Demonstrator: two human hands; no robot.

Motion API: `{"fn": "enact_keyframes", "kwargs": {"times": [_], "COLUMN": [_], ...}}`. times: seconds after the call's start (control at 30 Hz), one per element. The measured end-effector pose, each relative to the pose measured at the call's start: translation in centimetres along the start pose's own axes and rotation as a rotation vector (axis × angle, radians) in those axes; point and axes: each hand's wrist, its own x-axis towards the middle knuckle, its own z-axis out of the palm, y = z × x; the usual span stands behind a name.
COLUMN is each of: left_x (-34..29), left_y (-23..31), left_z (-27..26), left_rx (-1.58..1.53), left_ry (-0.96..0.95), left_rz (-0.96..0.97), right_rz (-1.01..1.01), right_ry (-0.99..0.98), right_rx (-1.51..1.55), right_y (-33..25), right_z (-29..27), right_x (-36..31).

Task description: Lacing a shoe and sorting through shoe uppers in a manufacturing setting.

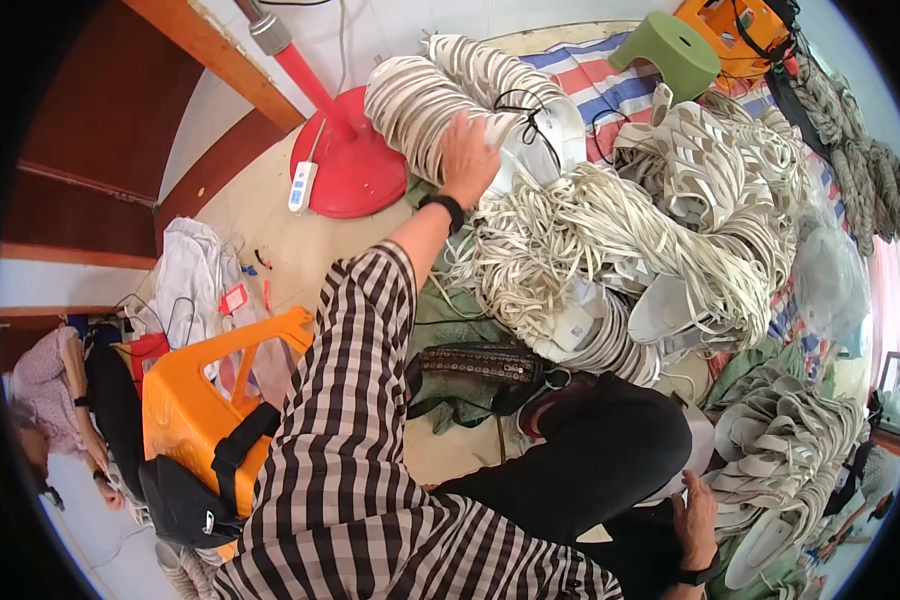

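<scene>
My left hand (470,157) reaches forward and lies on a tied stack of off-white, sole-shaped shoe pieces (425,105), fingers stretched along its side. A black cord (532,125) is knotted around the neighbouring stack. Before me spreads a heap of pale strap strips (610,225), with more sole-shaped pieces (660,310) underneath. My right hand (695,520) is held low beside my bent knee with its fingers loosely apart and nothing visible in them. It is nearest to another stack of off-white shoe pieces (790,450).
A red round stand base (355,185) with a white power strip (302,187) is at the far left. An orange stool (185,410) stands at my left; a green stool (670,55) is at the back. A brown patterned bag (480,365) lies by my leg. Another person (50,385) sits at left.
</scene>
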Motion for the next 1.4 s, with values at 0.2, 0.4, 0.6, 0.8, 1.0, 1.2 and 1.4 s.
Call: {"fn": "enact_keyframes", "kwargs": {"times": [0.2,0.4,0.6,0.8,1.0,1.2,1.4], "left_x": [5.3,0.0,-5.6,-2.0,6.3,7.9,4.8], "left_y": [4.3,-0.6,-3.5,-2.4,2.0,3.3,1.1], "left_z": [3.6,1.5,-3.6,-4.3,1.2,6.2,8.0], "left_rx": [0.18,0.262,0.222,0.268,0.363,0.299,0.456], "left_ry": [-0.473,-0.341,-0.329,-0.566,-0.714,-0.645,-0.623], "left_rz": [0.086,0.173,0.092,0.024,-0.156,-0.2,-0.157], "right_rz": [0.012,0.033,0.03,-0.021,0.0,0.035,0.042], "right_ry": [-0.014,-0.032,-0.034,0.016,-0.012,-0.104,-0.137], "right_rx": [-0.063,-0.015,-0.028,-0.041,-0.048,-0.034,-0.048], "right_y": [0.5,0.2,-1.3,-1.4,-0.6,1.1,0.9], "right_z": [1.0,-0.4,-0.8,-0.4,0.5,1.3,0.9], "right_x": [0.5,0.4,1.5,0.5,0.1,-0.1,1.6]}}
